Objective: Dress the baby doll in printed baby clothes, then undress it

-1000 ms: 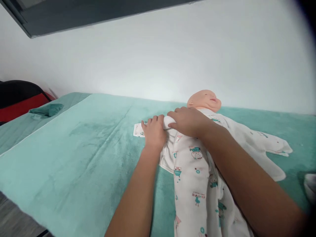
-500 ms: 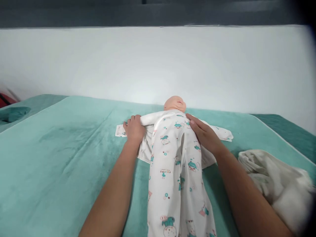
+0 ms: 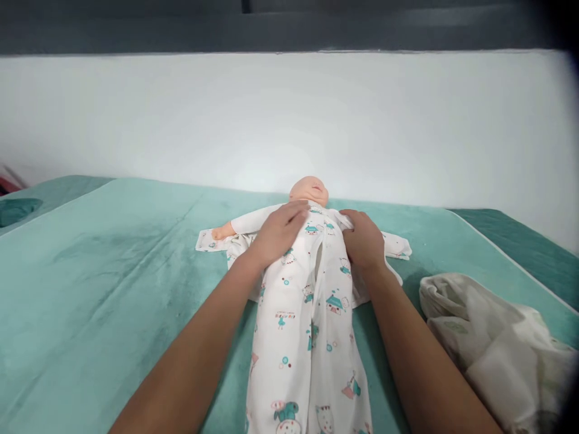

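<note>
A baby doll point(image 3: 308, 191) lies on its back, head at the far end, in a white long-sleeved top. A white printed baby garment point(image 3: 289, 325) covers its chest and runs down toward me; it has a slit down the middle. My left hand point(image 3: 281, 232) rests on the chest with fingers stretched out. My right hand point(image 3: 365, 241) is closed around the doll's arm at the other side; that arm is mostly hidden. The doll's hand point(image 3: 224, 231) shows on the left. Printed sleeves point(image 3: 398, 246) of a garment beneath the doll stick out on both sides.
A crumpled whitish cloth point(image 3: 488, 337) lies at the right. The doll is on a teal padded surface point(image 3: 113, 289) with darker edges. Behind stands a white wall point(image 3: 190, 120), with a dark band above it.
My left hand has let go of the doll's arm and moved right onto the chest, uncovering the doll's hand. My right hand has gone from lying flat to closing at the arm.
</note>
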Demonstrator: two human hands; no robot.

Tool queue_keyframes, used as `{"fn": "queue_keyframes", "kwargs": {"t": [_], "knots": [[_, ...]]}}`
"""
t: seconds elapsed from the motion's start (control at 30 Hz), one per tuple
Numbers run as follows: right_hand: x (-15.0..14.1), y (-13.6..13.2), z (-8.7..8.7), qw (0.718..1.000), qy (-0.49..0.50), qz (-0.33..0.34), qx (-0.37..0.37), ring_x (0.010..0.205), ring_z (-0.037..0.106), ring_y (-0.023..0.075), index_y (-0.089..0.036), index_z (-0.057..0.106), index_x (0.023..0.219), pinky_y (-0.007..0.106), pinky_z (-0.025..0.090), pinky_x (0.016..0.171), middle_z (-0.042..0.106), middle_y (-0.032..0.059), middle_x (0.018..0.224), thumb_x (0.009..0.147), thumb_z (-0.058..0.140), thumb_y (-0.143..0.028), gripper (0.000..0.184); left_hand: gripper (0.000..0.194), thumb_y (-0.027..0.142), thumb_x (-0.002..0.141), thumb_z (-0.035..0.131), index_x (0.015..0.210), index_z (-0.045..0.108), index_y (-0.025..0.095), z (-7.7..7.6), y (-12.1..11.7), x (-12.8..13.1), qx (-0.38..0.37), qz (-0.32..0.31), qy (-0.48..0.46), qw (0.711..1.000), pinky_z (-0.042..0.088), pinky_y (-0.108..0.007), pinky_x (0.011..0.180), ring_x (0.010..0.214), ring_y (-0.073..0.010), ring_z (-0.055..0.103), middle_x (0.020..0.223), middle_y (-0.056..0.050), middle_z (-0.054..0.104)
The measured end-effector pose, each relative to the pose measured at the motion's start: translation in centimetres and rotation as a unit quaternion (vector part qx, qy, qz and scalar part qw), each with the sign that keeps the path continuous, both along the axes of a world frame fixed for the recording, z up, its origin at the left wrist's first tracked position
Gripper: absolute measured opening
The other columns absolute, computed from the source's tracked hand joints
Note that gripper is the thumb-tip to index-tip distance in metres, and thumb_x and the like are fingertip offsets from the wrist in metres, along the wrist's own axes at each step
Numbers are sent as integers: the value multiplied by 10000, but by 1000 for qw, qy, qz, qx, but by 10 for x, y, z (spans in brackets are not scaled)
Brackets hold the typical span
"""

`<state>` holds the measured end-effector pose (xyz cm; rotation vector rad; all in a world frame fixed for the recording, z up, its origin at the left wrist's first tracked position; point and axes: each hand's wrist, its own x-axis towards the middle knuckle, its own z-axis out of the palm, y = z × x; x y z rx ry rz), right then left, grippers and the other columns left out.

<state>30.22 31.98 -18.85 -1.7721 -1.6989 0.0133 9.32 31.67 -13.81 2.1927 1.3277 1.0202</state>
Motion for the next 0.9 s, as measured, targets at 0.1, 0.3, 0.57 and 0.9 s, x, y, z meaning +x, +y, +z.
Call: {"fn": "queue_keyframes", "kwargs": {"t": [0.1, 0.3, 0.57, 0.9], "knots": [[2, 1, -2, 999, 18, -41, 14, 1019, 597, 268, -237, 640, 1172, 355, 415, 796, 665, 70, 1182, 781, 381, -113, 485, 354, 340, 983, 377, 1114, 696, 260, 20, 1, 28, 10, -38, 162, 986, 440, -342, 1023, 1215, -226, 561, 1231, -38, 680], [11, 1, -1, 997, 30, -65, -28, 1050, 607, 291, -220, 585, 1269, 357, 395, 793, 679, 96, 1205, 871, 410, -268, 437, 226, 154, 861, 537, 953, 740, 187, 24, 26, 99, -14, -98, 422, 901, 468, -401, 891, 1033, -295, 637, 1133, -144, 692], [24, 5, 7, 987, -29, -50, -148, 995, 648, 325, -253, 612, 1237, 364, 388, 720, 715, 126, 1119, 895, 408, -318, 404, 282, 134, 711, 695, 982, 752, 181, 7, 59, 143, -86, -97, 475, 870, 380, -537, 1016, 1150, -360, 603, 1136, -170, 716], [46, 15, -3, 985, 46, -62, -157, 917, 644, 283, -244, 667, 1113, 330, 399, 668, 725, 108, 1027, 858, 405, -323, 374, 406, 177, 718, 664, 1122, 689, 156, 23, 64, 111, -41, -120, 479, 868, 472, -461, 891, 1037, -328, 653, 1108, -178, 711]]}}
